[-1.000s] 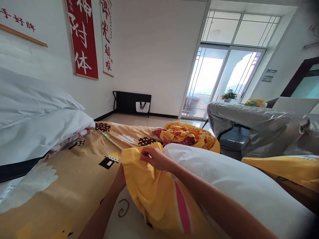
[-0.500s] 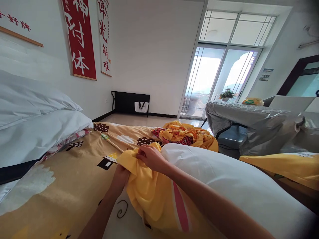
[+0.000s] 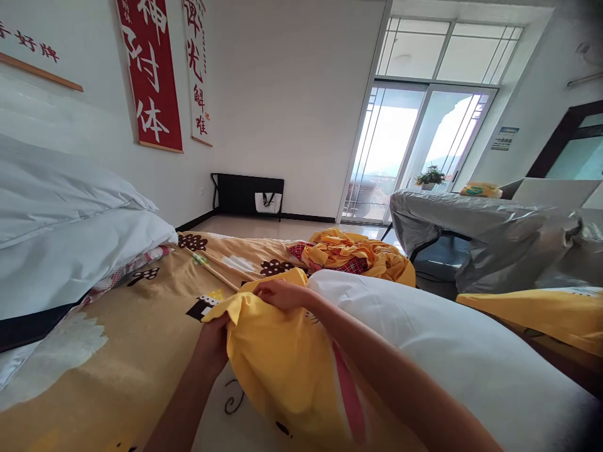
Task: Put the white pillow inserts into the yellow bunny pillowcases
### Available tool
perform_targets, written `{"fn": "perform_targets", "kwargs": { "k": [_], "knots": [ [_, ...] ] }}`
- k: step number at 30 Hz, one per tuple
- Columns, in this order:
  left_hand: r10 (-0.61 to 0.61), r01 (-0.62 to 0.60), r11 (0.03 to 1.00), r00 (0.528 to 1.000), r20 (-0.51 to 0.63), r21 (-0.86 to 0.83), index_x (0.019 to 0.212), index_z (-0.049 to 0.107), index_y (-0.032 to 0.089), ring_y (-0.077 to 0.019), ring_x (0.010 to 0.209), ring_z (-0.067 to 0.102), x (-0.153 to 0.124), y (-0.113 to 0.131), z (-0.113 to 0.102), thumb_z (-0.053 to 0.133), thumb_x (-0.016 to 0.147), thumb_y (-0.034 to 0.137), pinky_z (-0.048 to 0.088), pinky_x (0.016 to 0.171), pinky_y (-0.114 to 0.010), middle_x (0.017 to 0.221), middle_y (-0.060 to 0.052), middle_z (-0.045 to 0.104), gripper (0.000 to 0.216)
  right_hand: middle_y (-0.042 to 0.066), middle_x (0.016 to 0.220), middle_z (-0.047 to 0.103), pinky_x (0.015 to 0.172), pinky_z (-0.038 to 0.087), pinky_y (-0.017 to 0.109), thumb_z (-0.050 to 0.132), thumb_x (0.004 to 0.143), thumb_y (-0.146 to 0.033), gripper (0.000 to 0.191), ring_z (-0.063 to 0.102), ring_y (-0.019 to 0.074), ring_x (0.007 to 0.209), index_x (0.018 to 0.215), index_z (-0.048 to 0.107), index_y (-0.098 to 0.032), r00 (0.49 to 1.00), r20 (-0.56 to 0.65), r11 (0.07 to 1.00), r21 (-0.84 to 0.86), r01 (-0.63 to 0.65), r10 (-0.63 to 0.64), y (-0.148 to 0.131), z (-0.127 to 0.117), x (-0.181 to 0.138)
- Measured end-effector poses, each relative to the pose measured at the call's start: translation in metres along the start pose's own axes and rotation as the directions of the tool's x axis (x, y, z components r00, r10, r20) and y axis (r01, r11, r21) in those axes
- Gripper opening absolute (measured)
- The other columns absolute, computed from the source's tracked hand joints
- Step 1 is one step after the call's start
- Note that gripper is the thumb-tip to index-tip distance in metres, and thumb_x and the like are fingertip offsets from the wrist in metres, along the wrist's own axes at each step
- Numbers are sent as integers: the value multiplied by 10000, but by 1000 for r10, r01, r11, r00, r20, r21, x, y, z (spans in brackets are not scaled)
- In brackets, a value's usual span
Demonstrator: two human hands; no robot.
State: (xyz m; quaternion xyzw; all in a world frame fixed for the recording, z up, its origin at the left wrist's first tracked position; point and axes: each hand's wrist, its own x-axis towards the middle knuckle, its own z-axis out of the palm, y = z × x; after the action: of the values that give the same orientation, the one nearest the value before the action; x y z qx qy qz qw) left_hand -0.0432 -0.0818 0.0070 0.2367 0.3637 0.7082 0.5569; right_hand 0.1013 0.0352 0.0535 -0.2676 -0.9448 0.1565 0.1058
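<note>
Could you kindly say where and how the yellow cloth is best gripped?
Probably pinch the yellow cloth by its far edge, coming from the near side: that edge is raised and loose, where the left hand and right hand hold it.

The red hanging scroll (image 3: 151, 81) reads 神附体 in large white characters. On the narrow white scroll (image 3: 198, 78) beside it, 光解难 runs down in red below a cropped character. The white scroll (image 3: 32, 51) at far left shows 好牌. The wall notice's (image 3: 504, 138) print is too small to read.
</note>
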Motion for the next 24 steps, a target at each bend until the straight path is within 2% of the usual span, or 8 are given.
{"fn": "perform_targets", "kwargs": {
  "k": [2,4,8,11,13,15,18,24],
  "knots": [
    [12,-12,1000,1000,17,-19,699,689,131,-309,846,671,0,4,0,738,439,147,543,701,-331,725,-65,717,264,-37,787,702,665,425,192,557,823,-175,142,607,103,700,825,690,-222,1000,6,999,-42,-14,14,3,1,5],
    [28,-27,999,999,24,-47,704,689,130,-300,844,673,-1,7,0,739,444,140,546,714,-329,714,-55,712,264,-13,756,689,659,409,204,554,829,-189,141,592,113,693,759,676,-198,996,-86,996,-82,-43,36,4,-1,7],
    [-48,46,989,999,-13,-141,705,682,127,-287,829,677,-5,13,3,703,493,135,558,719,-334,698,-46,700,213,68,858,680,768,381,282,460,893,-200,215,579,169,814,823,661,-165,947,-311,975,-170,-142,84,-1,-14,3],
    [-106,89,978,991,-81,-190,678,663,125,-279,830,679,-5,12,7,647,544,112,564,723,-337,698,-52,697,136,103,999,654,859,344,322,474,878,-163,178,540,206,977,918,648,-162,892,-451,957,-244,-154,29,-15,-19,-8],
    [-86,61,978,989,-121,-201,702,666,125,-270,850,677,-3,9,8,623,595,114,565,735,-333,731,-62,706,116,93,982,648,825,356,303,502,859,-170,146,538,197,954,894,643,-162,849,-529,964,-227,-141,0,-30,-17,-17],
    [-38,13,977,993,-113,-213,758,680,122,-265,878,673,1,4,8,622,629,126,565,751,-333,784,-73,717,142,42,807,647,694,373,256,533,836,-210,124,549,150,770,776,634,-168,868,-493,989,-93,-117,57,-46,-12,-23],
    [32,-38,977,999,-34,-209,816,694,116,-276,907,666,4,-2,6,673,628,165,559,778,-345,848,-90,722,195,-17,617,587,551,326,223,566,797,-261,177,492,101,589,649,597,-171,937,-305,981,145,-132,171,-63,-3,-26],
    [109,-105,989,993,36,-108,834,706,114,-294,915,659,5,-6,1,777,551,222,543,788,-363,864,-108,718,311,-20,596,584,521,343,208,588,765,-256,137,510,93,560,669,584,-159,932,-230,881,447,-154,279,-61,5,-18]
  ]
}}
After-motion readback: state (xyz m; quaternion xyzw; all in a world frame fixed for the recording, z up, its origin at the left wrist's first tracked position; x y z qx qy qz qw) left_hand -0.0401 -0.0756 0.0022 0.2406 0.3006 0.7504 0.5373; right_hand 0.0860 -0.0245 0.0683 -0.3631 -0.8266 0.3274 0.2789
